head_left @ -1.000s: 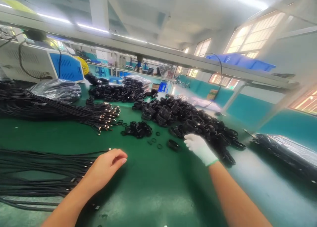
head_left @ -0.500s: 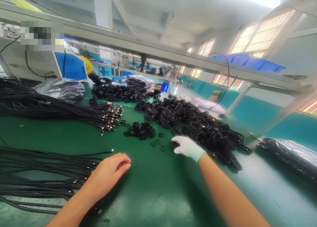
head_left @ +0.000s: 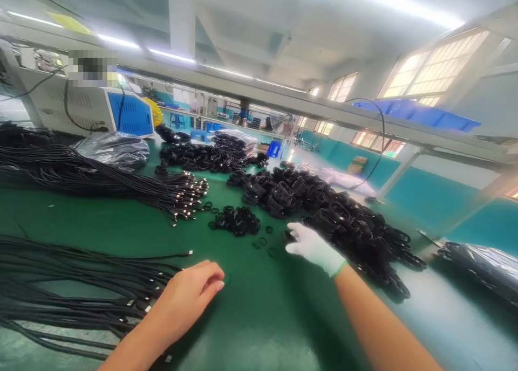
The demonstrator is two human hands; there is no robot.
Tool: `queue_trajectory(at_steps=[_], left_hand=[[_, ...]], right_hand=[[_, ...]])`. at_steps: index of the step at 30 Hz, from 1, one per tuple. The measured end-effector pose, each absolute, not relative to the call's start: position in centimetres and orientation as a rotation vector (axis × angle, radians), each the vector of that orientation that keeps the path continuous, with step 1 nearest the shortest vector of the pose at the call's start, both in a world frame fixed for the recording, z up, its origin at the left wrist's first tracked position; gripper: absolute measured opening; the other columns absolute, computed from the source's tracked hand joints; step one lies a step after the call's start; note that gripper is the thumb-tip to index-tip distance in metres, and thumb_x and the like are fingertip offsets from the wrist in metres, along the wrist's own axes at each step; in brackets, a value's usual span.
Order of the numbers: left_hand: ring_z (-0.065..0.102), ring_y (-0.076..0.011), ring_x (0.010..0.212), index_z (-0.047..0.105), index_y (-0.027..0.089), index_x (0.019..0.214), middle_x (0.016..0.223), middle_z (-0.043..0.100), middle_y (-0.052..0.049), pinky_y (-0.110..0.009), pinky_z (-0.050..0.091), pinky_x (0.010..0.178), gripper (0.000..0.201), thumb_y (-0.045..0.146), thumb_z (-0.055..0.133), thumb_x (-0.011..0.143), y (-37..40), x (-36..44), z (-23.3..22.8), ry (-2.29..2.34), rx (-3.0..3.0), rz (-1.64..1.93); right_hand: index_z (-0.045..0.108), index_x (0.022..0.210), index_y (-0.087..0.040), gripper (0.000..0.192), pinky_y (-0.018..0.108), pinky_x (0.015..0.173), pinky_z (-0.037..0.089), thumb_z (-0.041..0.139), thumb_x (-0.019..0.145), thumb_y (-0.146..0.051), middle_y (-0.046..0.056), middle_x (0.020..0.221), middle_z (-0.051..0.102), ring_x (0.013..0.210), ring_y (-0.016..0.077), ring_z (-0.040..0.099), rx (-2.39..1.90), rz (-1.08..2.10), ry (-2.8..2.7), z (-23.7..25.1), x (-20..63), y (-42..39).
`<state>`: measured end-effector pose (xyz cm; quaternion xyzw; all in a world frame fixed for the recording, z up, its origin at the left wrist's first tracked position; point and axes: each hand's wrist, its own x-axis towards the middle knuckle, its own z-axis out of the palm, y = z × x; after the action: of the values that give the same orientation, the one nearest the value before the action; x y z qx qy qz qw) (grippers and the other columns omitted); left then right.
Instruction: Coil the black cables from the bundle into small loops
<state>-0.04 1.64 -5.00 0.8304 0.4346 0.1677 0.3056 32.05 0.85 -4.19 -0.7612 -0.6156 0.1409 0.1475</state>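
My left hand is bare and hovers above the green table. Its fingers curl loosely, the thumb stands apart from them, and nothing shows in the grasp. Under and beside that forearm lie black cables with small pale plugs at their ends. A white glove covers my right hand, at the near left edge of a big heap of coiled black cables. Between its thumb and fingers is a dark piece, seemingly a coiled cable, mostly hidden by the glove.
A small pile of black rings sits mid-table, with several loose rings near it. At the left stretches a thick cable bundle, a plastic bag behind it. A blue-and-white machine stands at the back left. Bagged cables lie at the right.
The view has tilted up slightly and swung left, so the table's things sit lower and further right. My gloved right hand has shifted slightly away from me; my left keeps its loose curl.
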Motion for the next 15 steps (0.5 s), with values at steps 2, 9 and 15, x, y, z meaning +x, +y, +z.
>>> queue_trajectory(at_steps=[2,9,15], left_hand=[[0.057,-0.0154,0.073,0.063,0.023,0.083,0.080,0.063,0.001,-0.024,0.037,0.065,0.020,0.028,0.043,0.083,1.5,0.1,-4.9,1.145,2.202,0.448],[0.059,-0.0154,0.075,0.063,0.023,0.082,0.082,0.064,0.001,-0.023,0.039,0.065,0.017,0.022,0.047,0.080,1.7,-0.1,-5.6,1.188,2.251,0.408],[0.062,-0.0157,0.072,0.064,0.027,0.082,0.079,0.066,0.002,-0.021,0.039,0.058,0.016,0.017,0.054,0.074,3.4,0.2,-10.3,1.176,2.403,0.285]], right_hand=[[0.036,0.135,-0.016,0.063,0.033,0.096,0.042,0.061,0.078,-0.023,0.012,0.128,0.053,0.116,0.0208,0.052,-2.139,0.285,-1.826,-2.8,30.8,3.0],[0.050,0.119,-0.017,0.035,0.046,0.089,0.045,0.052,0.088,-0.033,0.009,0.122,0.051,0.106,0.0230,0.054,-2.140,-0.194,-2.007,0.6,26.6,15.1],[0.052,0.116,-0.016,0.033,0.041,0.083,0.049,0.053,0.088,-0.033,0.009,0.116,0.054,0.099,0.0206,0.057,-2.330,-0.308,-1.978,1.2,27.7,23.0]])
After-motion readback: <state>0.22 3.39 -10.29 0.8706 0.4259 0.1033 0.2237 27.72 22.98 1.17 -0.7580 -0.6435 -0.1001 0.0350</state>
